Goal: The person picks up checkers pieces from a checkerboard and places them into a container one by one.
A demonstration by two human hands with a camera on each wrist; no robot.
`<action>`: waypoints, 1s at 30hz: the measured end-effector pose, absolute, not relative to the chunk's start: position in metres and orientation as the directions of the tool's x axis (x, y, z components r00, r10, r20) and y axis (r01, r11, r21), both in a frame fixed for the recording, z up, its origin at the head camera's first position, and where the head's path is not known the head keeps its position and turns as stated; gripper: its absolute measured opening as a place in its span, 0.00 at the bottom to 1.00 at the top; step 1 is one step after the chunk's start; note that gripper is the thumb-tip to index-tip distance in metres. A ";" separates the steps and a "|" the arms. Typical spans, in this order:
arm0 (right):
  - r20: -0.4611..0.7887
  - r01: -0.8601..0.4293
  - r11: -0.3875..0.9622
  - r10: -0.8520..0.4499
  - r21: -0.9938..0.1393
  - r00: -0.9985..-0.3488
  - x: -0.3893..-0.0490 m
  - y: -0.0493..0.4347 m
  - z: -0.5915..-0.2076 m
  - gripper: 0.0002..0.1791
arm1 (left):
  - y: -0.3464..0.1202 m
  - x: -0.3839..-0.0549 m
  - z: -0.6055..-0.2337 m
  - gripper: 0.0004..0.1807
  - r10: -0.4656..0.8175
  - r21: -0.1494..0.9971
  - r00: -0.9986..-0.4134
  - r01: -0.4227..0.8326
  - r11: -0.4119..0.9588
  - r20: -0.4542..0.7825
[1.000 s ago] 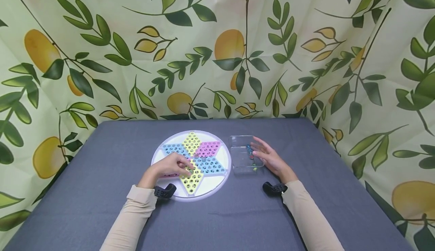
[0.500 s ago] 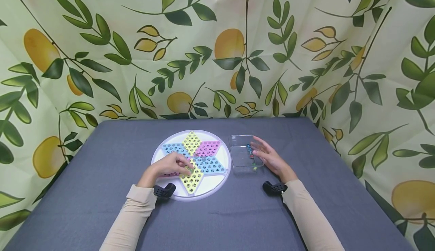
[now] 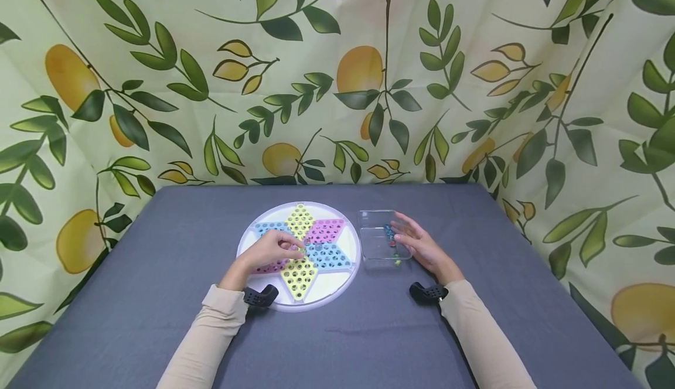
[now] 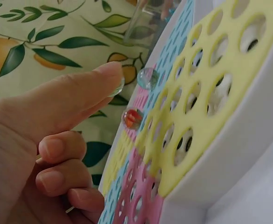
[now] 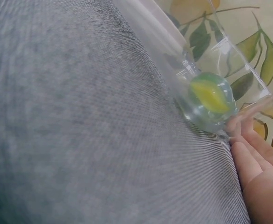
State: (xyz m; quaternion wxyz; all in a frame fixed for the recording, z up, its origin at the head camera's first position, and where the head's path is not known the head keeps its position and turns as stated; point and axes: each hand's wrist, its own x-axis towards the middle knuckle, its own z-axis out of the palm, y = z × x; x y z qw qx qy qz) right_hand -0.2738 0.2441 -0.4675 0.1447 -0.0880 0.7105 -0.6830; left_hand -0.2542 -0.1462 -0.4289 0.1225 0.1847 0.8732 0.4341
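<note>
Left hand (image 3: 268, 249) pinches a clear marble (image 4: 119, 88) over the board (image 3: 328, 288), left of centre on the tabletop (image 3: 343, 342); right hand (image 3: 423, 248) rests, fingers loosely extended, against the right side of a see-through box (image 3: 375, 211); a slackened pinch could drop the marble, and a brushing knuckle could dislodge the red marble (image 4: 132, 119) or its pale neighbour (image 4: 147, 78) on the board; the box, nearer the tabletop's far edge, holds blue marbles (image 3: 389, 232), a red one and a yellow-green one (image 5: 211, 95).

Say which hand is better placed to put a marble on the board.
Probably the left hand: it pinches a marble over the board, while the right hand is at the clear box.
</note>
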 end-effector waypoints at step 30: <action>-0.083 0.072 0.044 -0.330 -0.996 -0.940 -0.272 0.245 -0.467 0.40 | -0.097 -0.252 -0.412 0.20 0.293 0.893 -0.956 0.150 0.425 0.020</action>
